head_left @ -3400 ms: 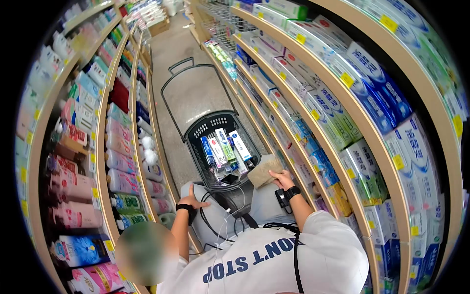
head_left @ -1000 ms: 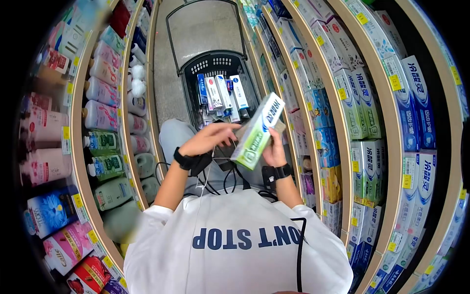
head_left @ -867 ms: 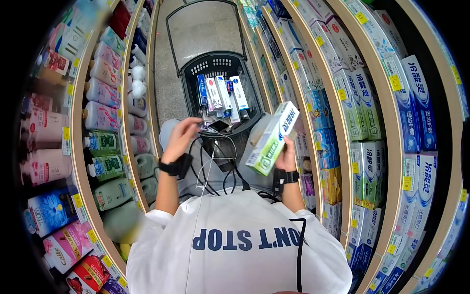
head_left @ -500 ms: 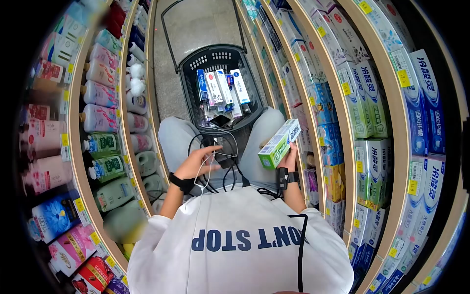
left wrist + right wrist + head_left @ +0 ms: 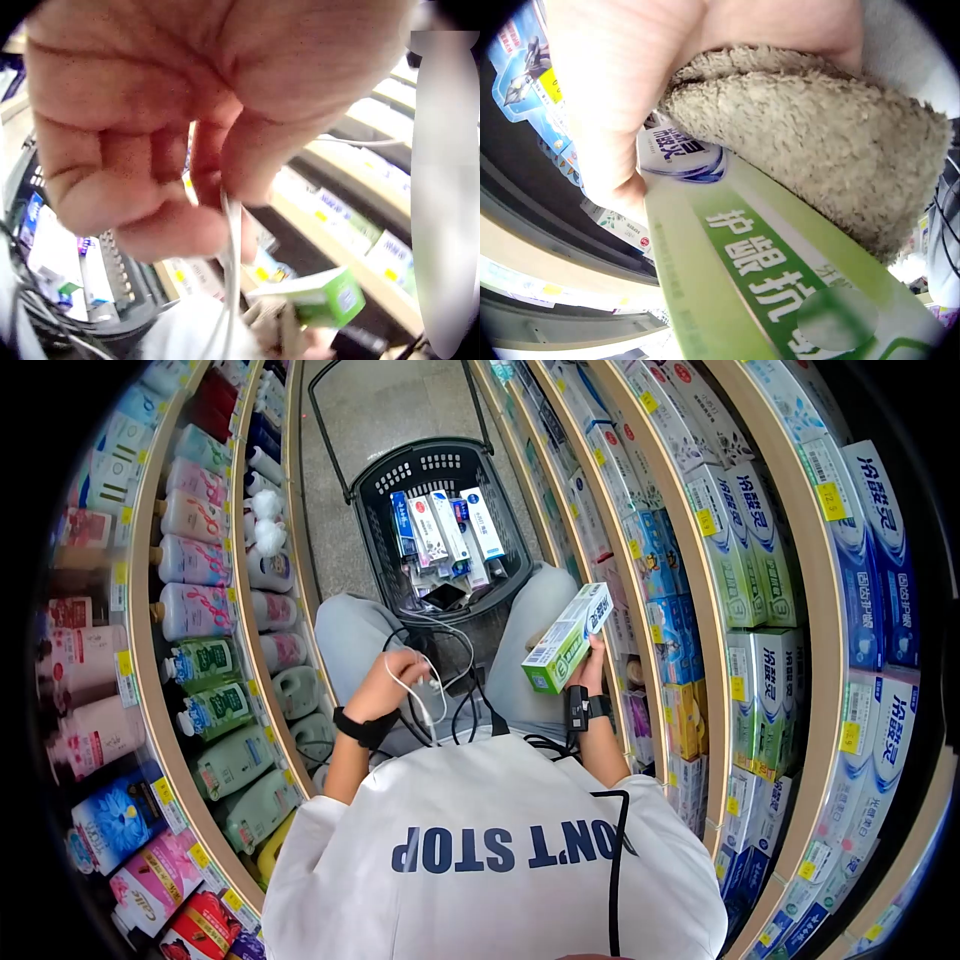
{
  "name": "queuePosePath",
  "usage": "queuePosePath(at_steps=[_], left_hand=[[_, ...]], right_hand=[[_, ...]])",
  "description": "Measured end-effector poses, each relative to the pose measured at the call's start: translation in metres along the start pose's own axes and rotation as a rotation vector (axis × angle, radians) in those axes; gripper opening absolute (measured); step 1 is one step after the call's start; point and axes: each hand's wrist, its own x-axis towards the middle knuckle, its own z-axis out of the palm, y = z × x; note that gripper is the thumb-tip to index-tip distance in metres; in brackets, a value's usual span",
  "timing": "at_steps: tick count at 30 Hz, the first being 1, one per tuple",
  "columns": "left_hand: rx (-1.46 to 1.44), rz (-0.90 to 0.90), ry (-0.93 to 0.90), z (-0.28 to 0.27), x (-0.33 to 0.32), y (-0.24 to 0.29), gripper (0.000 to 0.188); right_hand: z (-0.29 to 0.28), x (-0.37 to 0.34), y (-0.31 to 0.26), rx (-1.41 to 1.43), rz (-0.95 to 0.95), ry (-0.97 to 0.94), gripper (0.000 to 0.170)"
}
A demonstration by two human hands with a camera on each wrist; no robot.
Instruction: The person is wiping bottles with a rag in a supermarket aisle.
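Observation:
In the head view my left hand is raised in front of my lap, its fingers curled on a thin white cable. Up close in the left wrist view, thumb and fingers pinch the cable, which hangs down from them. My right hand grips a green-and-white toothpaste box, tilted over my right thigh. A fluffy beige cloth is held in the same hand, pressed against the box; the right wrist view shows the thumb on the box's edge.
A dark shopping basket with a tall handle stands ahead on the floor, holding several toothpaste boxes and a dark phone. Black cables lie across my lap. Shelves of bottles flank the left, shelves of toothpaste the right.
The green-and-white toothpaste box has gone from the basket into my right hand, which held just the cloth. My left hand has come off my thigh and now pinches the white cable.

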Motion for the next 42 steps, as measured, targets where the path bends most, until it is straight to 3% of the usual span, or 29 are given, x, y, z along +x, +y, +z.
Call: queuePosePath(at_steps=[3, 6, 9, 12, 17, 22, 29, 32, 34, 42], left_hand=[[-0.474, -0.096, 0.143, -0.021, -0.009, 0.011, 0.025], [-0.576, 0.127, 0.537, -0.052, -0.009, 0.032, 0.026], [-0.569, 0.261, 0.805, -0.087, -0.011, 0.063, 0.028], [-0.513, 0.38, 0.931, -0.117, -0.021, 0.073, 0.027], [-0.583, 0.459, 0.97, -0.126, -0.046, 0.081, 0.027], [-0.55, 0.417, 1.051, -0.116, -0.071, 0.089, 0.027], [-0.566, 0.398, 1.117, -0.109, -0.094, 0.08, 0.027], [-0.566, 0.39, 1.139, -0.111, -0.097, 0.073, 0.027], [-0.647, 0.458, 1.081, -0.113, -0.096, 0.063, 0.026], [-0.643, 0.43, 1.009, -0.116, -0.071, 0.063, 0.027]], right_hand=[[0.002, 0.0, -0.002, 0.006, 0.026, 0.009, 0.06], [0.002, 0.003, 0.001, 0.022, 0.046, 0.061, 0.061], [0.003, 0.003, 0.003, 0.043, 0.066, 0.094, 0.062], [0.004, 0.004, 0.003, 0.014, 0.054, 0.04, 0.063], [0.017, 0.005, 0.003, -0.034, 0.009, 0.03, 0.066], [0.028, 0.004, 0.006, -0.088, 0.049, -0.01, 0.067], [-0.041, 0.031, 0.021, -0.02, 0.007, -0.056, 0.059], [-0.036, 0.028, 0.022, 0.029, 0.032, -0.09, 0.058], [-0.031, 0.026, 0.024, 0.046, 0.062, -0.133, 0.059], [-0.036, 0.022, 0.019, -0.02, 0.138, -0.169, 0.059]])
